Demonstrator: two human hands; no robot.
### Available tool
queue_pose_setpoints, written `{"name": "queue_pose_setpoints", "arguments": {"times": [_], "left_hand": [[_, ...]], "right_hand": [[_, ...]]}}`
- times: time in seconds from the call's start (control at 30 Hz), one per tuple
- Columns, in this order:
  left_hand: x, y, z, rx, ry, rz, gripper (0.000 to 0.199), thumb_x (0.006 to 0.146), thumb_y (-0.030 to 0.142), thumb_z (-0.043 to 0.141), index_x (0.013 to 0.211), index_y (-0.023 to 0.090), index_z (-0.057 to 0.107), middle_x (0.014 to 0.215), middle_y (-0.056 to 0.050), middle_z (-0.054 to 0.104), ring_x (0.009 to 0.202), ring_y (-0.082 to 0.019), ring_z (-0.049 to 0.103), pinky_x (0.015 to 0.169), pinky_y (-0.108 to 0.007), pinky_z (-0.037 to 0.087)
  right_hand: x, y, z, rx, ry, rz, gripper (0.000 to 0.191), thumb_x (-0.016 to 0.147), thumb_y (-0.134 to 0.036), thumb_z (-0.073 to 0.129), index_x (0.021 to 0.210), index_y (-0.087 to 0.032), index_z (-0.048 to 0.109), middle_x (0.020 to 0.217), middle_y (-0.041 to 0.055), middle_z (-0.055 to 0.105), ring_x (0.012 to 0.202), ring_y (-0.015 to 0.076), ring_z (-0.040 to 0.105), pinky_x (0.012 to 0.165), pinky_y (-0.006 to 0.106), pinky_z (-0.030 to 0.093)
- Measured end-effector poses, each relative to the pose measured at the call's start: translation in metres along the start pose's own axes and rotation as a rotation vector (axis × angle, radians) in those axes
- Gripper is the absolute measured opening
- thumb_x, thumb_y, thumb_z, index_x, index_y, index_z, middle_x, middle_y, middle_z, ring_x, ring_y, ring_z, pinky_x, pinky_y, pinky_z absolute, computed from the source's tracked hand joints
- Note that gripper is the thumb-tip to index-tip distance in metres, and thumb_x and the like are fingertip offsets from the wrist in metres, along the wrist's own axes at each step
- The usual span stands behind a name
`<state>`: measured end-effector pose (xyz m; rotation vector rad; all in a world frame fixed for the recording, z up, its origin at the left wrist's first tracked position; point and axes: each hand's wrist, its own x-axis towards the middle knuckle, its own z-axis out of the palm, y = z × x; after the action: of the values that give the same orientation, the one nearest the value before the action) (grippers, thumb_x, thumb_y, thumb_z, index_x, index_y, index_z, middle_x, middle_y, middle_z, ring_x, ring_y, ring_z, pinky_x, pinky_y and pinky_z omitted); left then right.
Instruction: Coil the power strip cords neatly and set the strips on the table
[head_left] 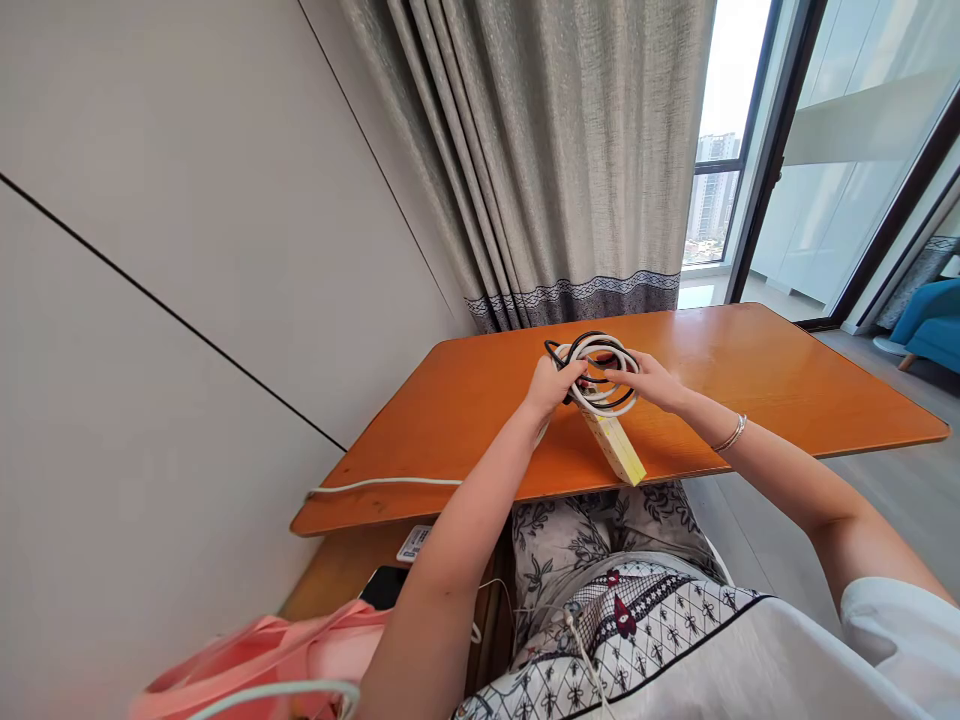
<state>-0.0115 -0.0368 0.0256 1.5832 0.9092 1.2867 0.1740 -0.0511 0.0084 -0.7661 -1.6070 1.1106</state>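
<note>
Black and white cables (604, 402) are coiled into loops above the wooden table. My left hand (553, 384) grips the left side of the coil, its fingers closed round the cables. On the other side, my right hand (646, 380) has its fingers bent round the right edge of the loops. Below the coil a pale yellow power strip (616, 448) lies at a slant, its near end by the table's front edge. The strip's far end is partly hidden behind the loops and my left hand.
The orange-brown table (720, 375) reaches to the right. A white cord (382, 482) runs along its left front edge. At lower left are a pink bag (262, 665) and a dark phone-like object (383, 587) on a lower surface. A grey curtain (570, 150) hangs behind.
</note>
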Motion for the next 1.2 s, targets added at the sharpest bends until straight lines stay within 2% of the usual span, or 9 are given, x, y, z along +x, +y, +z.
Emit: {"name": "queue_pose_setpoints", "arguments": {"times": [0.17,0.5,0.6,0.7,0.73,0.83,0.9,1.07,1.2], "left_hand": [[0.001,-0.004,-0.002,0.06,-0.05,-0.048,0.021,0.061,0.033,0.068,0.071,0.017,0.059,0.058,0.001,0.061,0.05,-0.015,0.06,0.05,-0.027,0.051],[0.009,-0.015,-0.003,0.222,-0.034,-0.132,0.041,0.069,0.056,0.071,0.075,0.016,0.065,0.061,-0.002,0.067,0.057,-0.018,0.062,0.054,-0.027,0.047],[0.013,-0.016,-0.006,0.413,0.108,-0.066,0.043,0.068,0.058,0.074,0.069,0.017,0.061,0.069,-0.003,0.065,0.074,-0.022,0.065,0.066,-0.03,0.05],[0.012,-0.014,-0.004,0.641,0.366,0.14,0.045,0.062,0.047,0.084,0.085,0.017,0.061,0.101,-0.009,0.065,0.103,-0.027,0.063,0.089,-0.039,0.05],[0.011,-0.012,-0.003,0.698,0.384,0.239,0.045,0.063,0.041,0.085,0.092,0.017,0.061,0.113,-0.012,0.062,0.113,-0.029,0.06,0.097,-0.042,0.048],[0.007,-0.003,0.003,0.835,0.146,0.519,0.024,0.078,0.026,0.075,0.099,0.02,0.065,0.14,-0.014,0.052,0.137,-0.03,0.044,0.113,-0.049,0.036],[0.007,0.003,0.005,0.907,-0.047,0.597,0.014,0.084,0.021,0.067,0.098,0.022,0.07,0.151,-0.012,0.044,0.146,-0.031,0.033,0.118,-0.053,0.03],[0.009,0.008,0.005,1.002,-0.244,0.548,0.021,0.085,0.023,0.066,0.104,0.023,0.075,0.164,-0.009,0.028,0.153,-0.035,0.018,0.119,-0.064,0.023],[0.006,0.01,0.008,1.088,-0.317,0.476,0.017,0.086,0.024,0.063,0.097,0.018,0.074,0.165,-0.012,0.026,0.152,-0.035,0.021,0.119,-0.064,0.022]], "right_hand": [[0.0,0.006,0.004,0.015,0.195,-0.012,0.036,0.068,-0.045,0.077,0.09,-0.018,0.069,0.082,0.0033,0.072,0.082,0.0225,0.069,0.085,0.04,0.055],[0.0,0.005,0.014,0.165,0.488,-0.009,0.054,0.064,-0.047,0.076,0.104,-0.024,0.047,0.083,0.0002,0.068,0.065,0.0189,0.068,0.062,0.033,0.057],[0.004,0.009,0.016,0.189,0.57,-0.013,0.054,0.064,-0.046,0.074,0.102,-0.025,0.043,0.074,-0.0029,0.065,0.062,0.0189,0.067,0.059,0.032,0.055],[0.007,0.012,0.016,0.173,0.585,-0.011,0.054,0.063,-0.045,0.074,0.102,-0.024,0.042,0.07,-0.0036,0.064,0.063,0.0209,0.069,0.06,0.033,0.055],[0.008,0.012,0.016,0.168,0.581,-0.005,0.055,0.063,-0.046,0.074,0.102,-0.025,0.041,0.07,-0.0035,0.064,0.064,0.0215,0.069,0.06,0.034,0.055],[0.007,0.013,0.016,0.164,0.558,-0.001,0.055,0.063,-0.048,0.073,0.101,-0.025,0.04,0.07,-0.0034,0.063,0.064,0.0214,0.068,0.061,0.035,0.056],[0.005,0.014,0.015,0.153,0.54,-0.014,0.056,0.064,-0.051,0.073,0.101,-0.026,0.04,0.072,-0.0025,0.064,0.064,0.0209,0.068,0.063,0.035,0.056],[0.0,0.017,0.014,0.108,0.447,-0.005,0.057,0.066,-0.058,0.072,0.104,-0.026,0.042,0.086,0.0016,0.067,0.069,0.021,0.068,0.066,0.037,0.056],[-0.001,0.018,0.014,0.065,0.435,-0.024,0.061,0.066,-0.056,0.073,0.11,-0.025,0.045,0.078,-0.0003,0.066,0.066,0.0211,0.066,0.067,0.037,0.056]]}}
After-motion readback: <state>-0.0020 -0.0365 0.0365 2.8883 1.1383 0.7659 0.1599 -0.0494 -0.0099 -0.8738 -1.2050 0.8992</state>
